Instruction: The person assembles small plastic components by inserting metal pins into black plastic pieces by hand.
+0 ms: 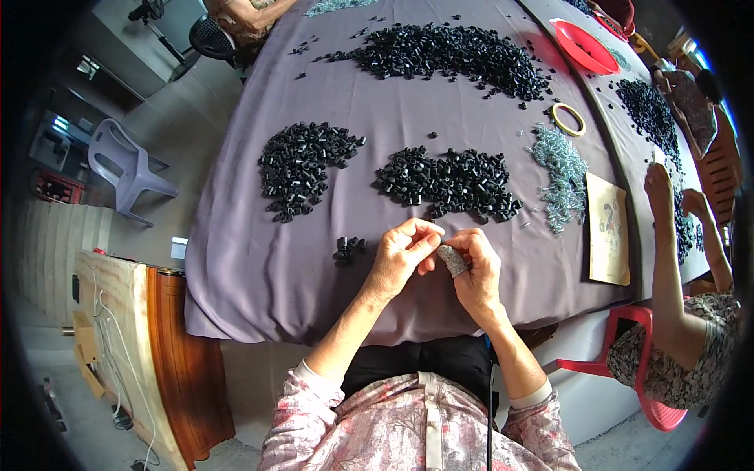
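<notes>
Over the near edge of the table, my left hand (402,257) and my right hand (479,273) meet with fingertips almost touching. Both are closed in a pinch; whatever is between the fingertips is too small and hidden to name. A grey speckled wrap (453,261) covers my right thumb. Just beyond my hands lies a pile of small black cylindrical parts (452,184). Left of my left hand sits a small group of black pieces (349,249), apart from the piles. Another heap of black tubular parts (297,169) is farther left.
A purple-grey cloth (259,259) covers the table. To the right lie clear small pieces (560,177), a tape roll (569,119) and a tan booklet (608,228). A large black pile (448,59) and red basin (585,47) are farther off. A co-worker's hands (660,188) are at right.
</notes>
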`<state>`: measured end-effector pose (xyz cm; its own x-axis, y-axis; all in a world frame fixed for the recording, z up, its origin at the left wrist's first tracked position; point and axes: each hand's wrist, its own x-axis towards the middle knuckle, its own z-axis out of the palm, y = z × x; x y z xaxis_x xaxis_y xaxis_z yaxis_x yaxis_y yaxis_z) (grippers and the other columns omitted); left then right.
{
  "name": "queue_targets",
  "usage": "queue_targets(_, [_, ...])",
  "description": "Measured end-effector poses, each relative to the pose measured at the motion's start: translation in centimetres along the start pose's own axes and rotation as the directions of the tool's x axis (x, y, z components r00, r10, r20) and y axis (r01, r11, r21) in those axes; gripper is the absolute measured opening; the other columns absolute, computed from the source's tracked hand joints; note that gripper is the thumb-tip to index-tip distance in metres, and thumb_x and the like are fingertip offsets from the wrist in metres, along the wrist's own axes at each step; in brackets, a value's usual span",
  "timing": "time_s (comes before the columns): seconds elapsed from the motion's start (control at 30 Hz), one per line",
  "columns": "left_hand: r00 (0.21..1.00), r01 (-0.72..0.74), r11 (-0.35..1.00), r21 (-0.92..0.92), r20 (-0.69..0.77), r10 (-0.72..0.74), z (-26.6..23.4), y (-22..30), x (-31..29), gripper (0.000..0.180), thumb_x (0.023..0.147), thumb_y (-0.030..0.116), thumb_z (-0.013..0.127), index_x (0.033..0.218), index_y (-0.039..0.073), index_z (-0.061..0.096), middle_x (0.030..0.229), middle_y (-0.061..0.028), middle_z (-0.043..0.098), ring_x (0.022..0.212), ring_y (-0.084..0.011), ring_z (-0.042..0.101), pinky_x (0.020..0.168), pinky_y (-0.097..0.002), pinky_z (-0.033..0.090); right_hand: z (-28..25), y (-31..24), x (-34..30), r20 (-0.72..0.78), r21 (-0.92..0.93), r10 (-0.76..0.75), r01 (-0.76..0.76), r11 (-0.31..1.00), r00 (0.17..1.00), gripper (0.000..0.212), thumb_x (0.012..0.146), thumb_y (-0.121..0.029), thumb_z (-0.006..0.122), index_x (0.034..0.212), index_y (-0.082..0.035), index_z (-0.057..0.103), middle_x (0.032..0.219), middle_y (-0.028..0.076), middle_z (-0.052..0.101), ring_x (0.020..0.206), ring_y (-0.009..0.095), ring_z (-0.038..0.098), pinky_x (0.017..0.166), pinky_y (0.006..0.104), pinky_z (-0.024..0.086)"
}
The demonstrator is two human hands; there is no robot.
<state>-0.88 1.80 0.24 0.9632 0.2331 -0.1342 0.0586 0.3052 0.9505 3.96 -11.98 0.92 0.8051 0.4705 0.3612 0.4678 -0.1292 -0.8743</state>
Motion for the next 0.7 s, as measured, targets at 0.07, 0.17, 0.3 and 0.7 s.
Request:
queue_targets(0.07, [0.997, 0.045, 0.995, -0.089, 0.06, -0.04, -0.4, -0.1, -0.1, 0.012, 0.088, 0.014, 0.055, 0.091, 0.003, 0.059, 0.068, -0.0001, 0.056, 0.052, -0.0048, 0.051, 0.045, -0.0182, 0.04, 0.1, 0.0, -0.1, 0.013, 0.043, 0.03, -0.03, 0.999, 0.999, 0.022, 0.067, 0.015, 0.054, 0.083, 0.0, 0.053, 0.079, 0.008, 0.052, 0.066, 0.016, 0.054, 0.058, 0.0245, 0.044])
queue_targets(0.17, [0.986, 0.145, 0.982, -0.122, 0.098, -0.134, -0.4, 0.3, -0.2, 0.011, 0.087, 0.014, 0.056, 0.092, 0.005, 0.06, 0.067, 0.0004, 0.055, 0.05, -0.0057, 0.05, 0.043, -0.0187, 0.038, 0.0, 0.1, -0.2, 0.044, 0.16, 0.132, -0.138, 0.977, 0.99, 0.015, 0.072, 0.008, 0.061, 0.08, -0.001, 0.052, 0.074, 0.004, 0.053, 0.064, 0.01, 0.051, 0.057, 0.0224, 0.043])
queue_targets(0.3, [0.986, 0.165, 0.93, -0.327, 0.086, -0.145, -1.0, -0.1, -0.1, 0.01, 0.087, 0.013, 0.055, 0.092, 0.005, 0.06, 0.07, -0.0019, 0.058, 0.051, -0.0066, 0.052, 0.044, -0.019, 0.04, -0.1, 0.0, 0.5, 0.109, 0.206, 0.261, -0.279, 0.938, 0.959, 0.015, 0.077, -0.004, 0.067, 0.08, -0.002, 0.052, 0.068, 0.0, 0.054, 0.062, 0.005, 0.048, 0.057, 0.0206, 0.042])
queue_targets(0.7, [0.996, 0.04, 0.847, -0.529, -0.044, -0.075, -1.6, -0.4, 0.4, 0.009, 0.088, 0.011, 0.053, 0.092, 0.005, 0.058, 0.075, -0.0059, 0.06, 0.053, -0.0095, 0.052, 0.047, -0.0206, 0.041, 0.8, -0.1, 3.4, 0.212, -0.515, -0.042, 0.148, 0.844, 0.976, 0.03, 0.066, -0.001, 0.059, 0.094, -0.014, 0.061, 0.074, 0.007, 0.051, 0.069, 0.026, 0.057, 0.06, 0.0354, 0.047])
